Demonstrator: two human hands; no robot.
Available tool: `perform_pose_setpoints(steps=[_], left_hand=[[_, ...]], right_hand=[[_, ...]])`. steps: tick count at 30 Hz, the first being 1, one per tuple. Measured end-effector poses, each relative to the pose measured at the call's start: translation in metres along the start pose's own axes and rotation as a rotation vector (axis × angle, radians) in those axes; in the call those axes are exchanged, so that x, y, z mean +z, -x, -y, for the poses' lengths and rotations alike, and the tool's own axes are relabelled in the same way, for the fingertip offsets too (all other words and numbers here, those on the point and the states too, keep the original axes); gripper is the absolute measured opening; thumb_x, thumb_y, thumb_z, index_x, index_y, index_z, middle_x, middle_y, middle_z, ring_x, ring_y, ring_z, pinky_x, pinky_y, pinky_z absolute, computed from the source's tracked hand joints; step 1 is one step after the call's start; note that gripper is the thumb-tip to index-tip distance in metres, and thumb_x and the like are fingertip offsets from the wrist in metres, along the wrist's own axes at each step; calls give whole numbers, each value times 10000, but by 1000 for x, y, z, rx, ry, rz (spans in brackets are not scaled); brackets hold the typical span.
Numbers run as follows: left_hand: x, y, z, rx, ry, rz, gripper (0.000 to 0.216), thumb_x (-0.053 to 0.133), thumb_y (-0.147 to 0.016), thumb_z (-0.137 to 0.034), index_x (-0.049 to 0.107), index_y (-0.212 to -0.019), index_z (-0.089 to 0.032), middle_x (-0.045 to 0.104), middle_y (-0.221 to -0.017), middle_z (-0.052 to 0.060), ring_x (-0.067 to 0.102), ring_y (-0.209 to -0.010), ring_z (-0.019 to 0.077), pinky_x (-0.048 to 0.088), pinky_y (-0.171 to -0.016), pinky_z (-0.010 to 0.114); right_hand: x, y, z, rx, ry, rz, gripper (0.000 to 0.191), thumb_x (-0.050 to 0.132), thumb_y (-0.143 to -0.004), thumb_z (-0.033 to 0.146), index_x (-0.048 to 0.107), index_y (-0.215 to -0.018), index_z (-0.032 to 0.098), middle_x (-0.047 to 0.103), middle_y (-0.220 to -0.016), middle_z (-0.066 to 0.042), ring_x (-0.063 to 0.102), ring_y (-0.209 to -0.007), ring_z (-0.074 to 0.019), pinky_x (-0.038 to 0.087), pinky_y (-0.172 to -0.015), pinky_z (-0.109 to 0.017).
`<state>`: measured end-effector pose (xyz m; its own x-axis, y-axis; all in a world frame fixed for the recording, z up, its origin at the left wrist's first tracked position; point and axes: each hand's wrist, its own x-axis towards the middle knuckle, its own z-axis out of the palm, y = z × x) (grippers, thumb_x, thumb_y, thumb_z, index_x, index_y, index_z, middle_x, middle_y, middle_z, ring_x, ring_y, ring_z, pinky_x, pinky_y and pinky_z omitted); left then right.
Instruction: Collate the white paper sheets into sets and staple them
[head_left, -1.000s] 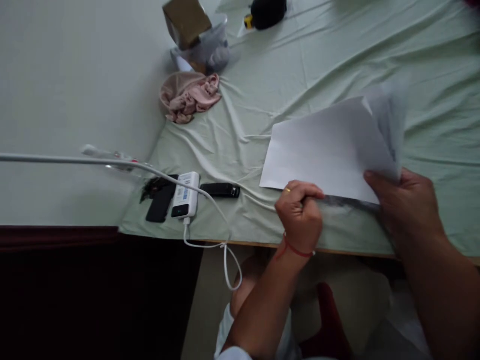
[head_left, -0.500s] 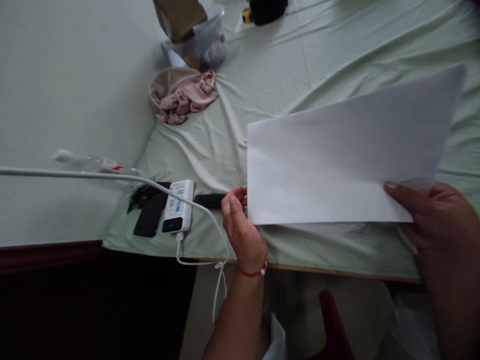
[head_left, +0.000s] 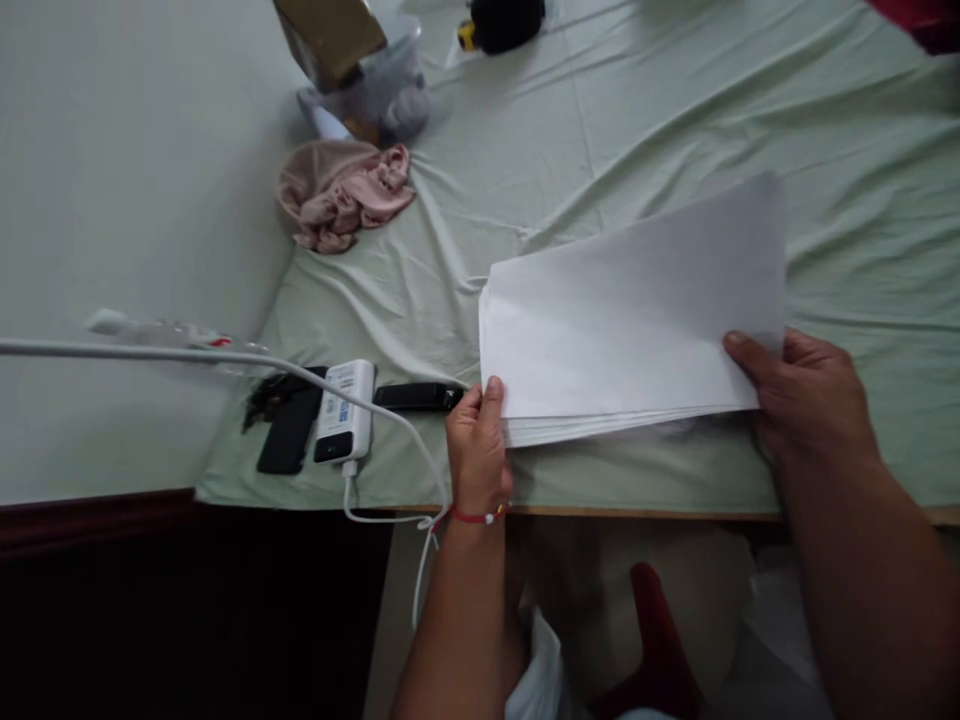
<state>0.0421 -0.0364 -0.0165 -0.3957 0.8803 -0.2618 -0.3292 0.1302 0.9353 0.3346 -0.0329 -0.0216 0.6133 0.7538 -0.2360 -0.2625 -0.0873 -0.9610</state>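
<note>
A stack of white paper sheets (head_left: 622, 310) is held between my two hands, above the near part of the cloth-covered table. Its left and lower edges are slightly fanned, so several sheets show. My left hand (head_left: 478, 440), with a red string bracelet at the wrist, grips the lower left corner, thumb on top. At the lower right, my right hand (head_left: 806, 395) pinches the stack with the thumb on its face and the fingers behind it, mostly hidden. The far right corner of the paper rises and looks tilted up.
Left of my hands lie a black case-like object (head_left: 416, 396), a white power bank (head_left: 345, 410) with a cable, a dark phone (head_left: 292, 430) and a clear bottle (head_left: 176, 335). Farther back are a pink cloth (head_left: 345, 195), a plastic tub (head_left: 405, 85) and a cardboard box (head_left: 330, 40).
My right hand has moved left and slightly up. The left thumb now lies over the paper's corner. The sheets' edges have become fanned, and the view has shifted a little right.
</note>
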Motion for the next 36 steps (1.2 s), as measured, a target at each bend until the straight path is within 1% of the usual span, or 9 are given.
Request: perform_pose_setpoints(steps=[4, 6, 10, 16, 19, 23, 27, 30, 36], left_hand=[[2, -1, 0, 17, -33, 6, 654, 1250, -578, -559, 738, -768, -198, 675, -682, -79, 529, -589, 66, 363, -533, 196], [5, -3, 1, 47, -31, -35, 711, 1256, -569, -562, 654, -700, -205, 602, -639, -101, 486, -585, 53, 369, -540, 188], [13, -1, 1, 32, 73, -62, 712, 1266, -515, -602, 727, -753, -201, 745, -745, -51, 644, -682, 96, 496, -606, 196], [16, 2, -5, 33, 57, -34, 703, 1278, -588, -474, 640, -697, -199, 545, -629, -118, 425, -541, 24, 261, -470, 172], [15, -1, -1, 70, 55, -69, 744, 1276, -597, -522, 608, -675, -207, 564, -628, -109, 452, -559, 31, 314, -496, 175], [16, 0, 1, 63, 115, -31, 676, 1270, -577, -581, 758, -804, -202, 726, -742, -65, 595, -631, 66, 405, -526, 171], [17, 3, -6, 32, 96, 14, 648, 1274, -573, -488, 722, -760, -204, 630, -687, -98, 516, -562, 34, 354, -472, 150], [18, 5, -11, -9, 28, -37, 611, 1256, -647, -428, 702, -776, -203, 606, -702, -108, 509, -544, 18, 352, -477, 136], [23, 4, -12, -68, -5, -45, 659, 1239, -710, -489, 646, -768, -209, 543, -665, -122, 455, -505, 12, 314, -460, 136]], right_hand=[[5, -2, -1, -68, -94, -40, 380, 1133, -541, 363, 892, -819, 270, 876, -857, 16, 747, -717, -163, 680, -680, -309], [5, -1, -1, -82, -116, -39, 375, 1123, -556, 361, 896, -840, 271, 866, -850, 22, 750, -715, -165, 697, -699, -325], [3, 1, -2, -95, -123, -49, 393, 1123, -571, 379, 882, -860, 268, 878, -881, 13, 791, -757, -189, 735, -750, -362], [-1, -2, 1, -115, -158, -98, 409, 1108, -539, 375, 849, -840, 278, 869, -881, 15, 784, -720, -197, 769, -786, -416], [-2, -2, 2, -110, -157, -88, 390, 1112, -539, 368, 851, -817, 285, 879, -884, 16, 774, -715, -194, 778, -795, -427], [-2, -2, 2, -107, -154, -77, 451, 1148, -528, 393, 876, -865, 266, 882, -911, -7, 840, -811, -248, 793, -838, -470], [-3, -2, 5, -112, -169, -104, 426, 1121, -536, 364, 849, -853, 277, 900, -957, -6, 862, -864, -256, 791, -842, -455], [-3, 1, 8, -93, -160, -97, 424, 1116, -544, 352, 789, -807, 291, 893, -941, 2, 849, -851, -242, 776, -797, -416], [-8, 3, 12, -53, -117, -53, 489, 1145, -544, 377, 767, -838, 283, 823, -882, 11, 777, -768, -204, 723, -701, -364]])
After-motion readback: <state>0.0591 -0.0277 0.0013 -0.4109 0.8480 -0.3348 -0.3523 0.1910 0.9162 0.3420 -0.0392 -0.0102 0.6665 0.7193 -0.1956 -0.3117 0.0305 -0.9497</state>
